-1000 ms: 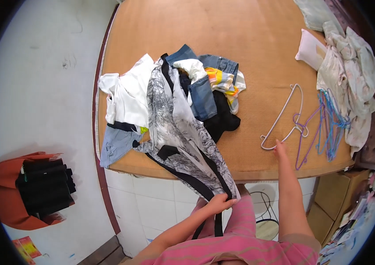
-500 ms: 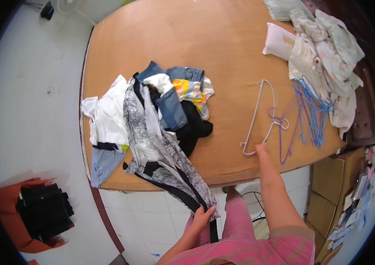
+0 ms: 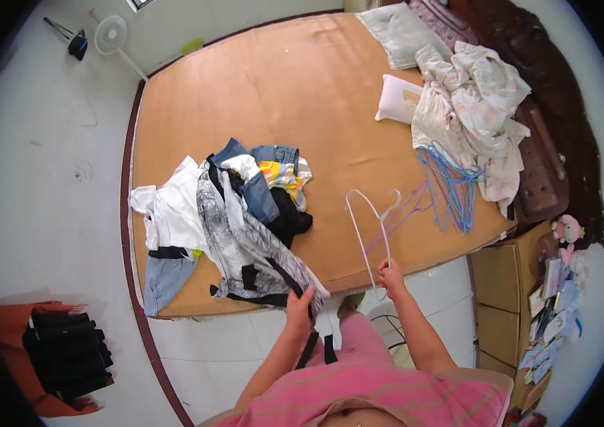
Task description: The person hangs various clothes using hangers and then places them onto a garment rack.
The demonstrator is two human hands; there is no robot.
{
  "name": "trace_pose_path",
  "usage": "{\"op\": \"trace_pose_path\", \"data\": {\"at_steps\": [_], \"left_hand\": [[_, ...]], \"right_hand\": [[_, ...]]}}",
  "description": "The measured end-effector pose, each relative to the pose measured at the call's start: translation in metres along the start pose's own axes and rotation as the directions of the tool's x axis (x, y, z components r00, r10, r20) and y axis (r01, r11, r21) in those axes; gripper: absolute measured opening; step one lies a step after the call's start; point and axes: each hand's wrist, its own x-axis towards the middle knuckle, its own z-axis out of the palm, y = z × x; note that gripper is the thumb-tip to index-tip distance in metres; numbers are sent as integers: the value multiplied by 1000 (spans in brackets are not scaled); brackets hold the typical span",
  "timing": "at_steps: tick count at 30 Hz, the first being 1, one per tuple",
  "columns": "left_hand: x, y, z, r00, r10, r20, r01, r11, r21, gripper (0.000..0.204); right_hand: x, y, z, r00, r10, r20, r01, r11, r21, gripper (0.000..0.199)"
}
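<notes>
White floor tiles ring the bed (image 3: 266, 78), its bare tan mat filling the upper middle of the frame. At the lower centre my left hand (image 3: 300, 311) is clenched on the end of the grey patterned garment (image 3: 245, 245), which trails off the bed's near edge from the heap of clothes (image 3: 224, 206) at centre left. My right hand (image 3: 389, 273) grips the bottom of a white wire hanger (image 3: 369, 220) — its hook points away from me, resting on the mat.

To do this well, I judge I should lift the garment clear of the heap first so nothing else drags along with it, then find its neck or waistband before bringing the hanger in. Keeping the hanger flat and steady matters — its thin wire could snag the loose fabric. More hangers (image 3: 451, 185), blue and lilac, lie at centre right beside the pale bedding (image 3: 473, 99).
</notes>
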Motion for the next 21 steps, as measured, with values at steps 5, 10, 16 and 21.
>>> {"op": "trace_pose_path", "data": {"at_steps": [5,10,16,21], "left_hand": [[11,47,6,985,138,99,-127,986,-107,27],[-4,95,33,978,176,113,-170,984,-58,36],[-14,90,52,876,348,333,-371,928,7,31],[-14,97,63,877,295,380,-290,954,-71,24]], "right_hand": [[-33,-45,15,980,-171,99,185,970,-159,16],[-86,-84,45,759,-616,212,598,788,146,18],[-162,-137,105,745,-631,217,590,775,228,28],[-154,-126,149,633,-694,343,771,604,-201,21]]}}
